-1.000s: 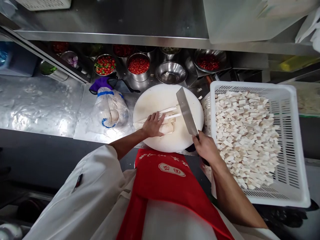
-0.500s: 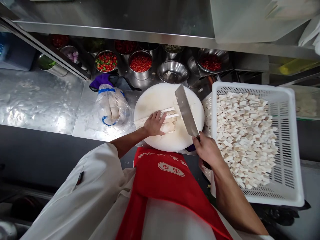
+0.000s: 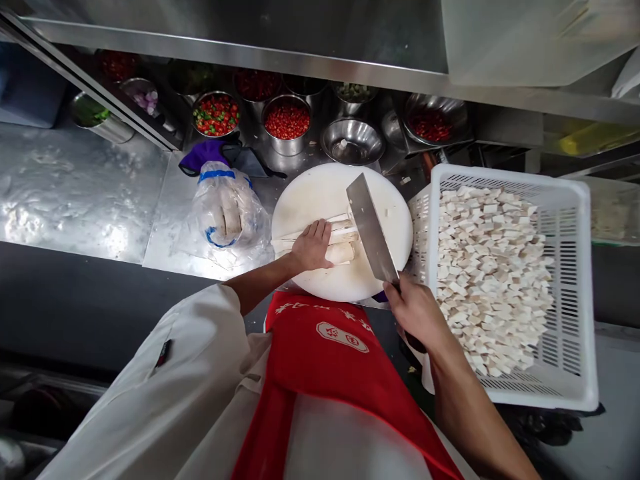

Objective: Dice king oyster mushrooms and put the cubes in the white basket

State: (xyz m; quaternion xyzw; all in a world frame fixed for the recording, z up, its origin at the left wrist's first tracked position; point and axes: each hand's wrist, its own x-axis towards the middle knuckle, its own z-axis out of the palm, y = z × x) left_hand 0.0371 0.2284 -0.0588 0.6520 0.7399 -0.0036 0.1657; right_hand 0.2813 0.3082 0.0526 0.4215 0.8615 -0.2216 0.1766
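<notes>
On the round white cutting board lie long pale strips, side by side, with some brownish surfaces. My left hand rests over the strips, pressing them to the board. My right hand is wrapped round the handle of a cleaver. Its broad blade slants up and to the left over the right half of the board, close to the right ends of the strips. Whether the edge touches the board cannot be made out.
Right of the board, a white basket holds many pale cut pieces. A plastic bag with pale pieces lies left. Behind are bowls of chopped red peppers and a metal bowl, below a steel shelf edge.
The view has shifted slightly. The strips lie a little differently under my left hand, whose fingers are closer together. The cleaver blade has moved slightly left relative to the board, nearer the strips.
</notes>
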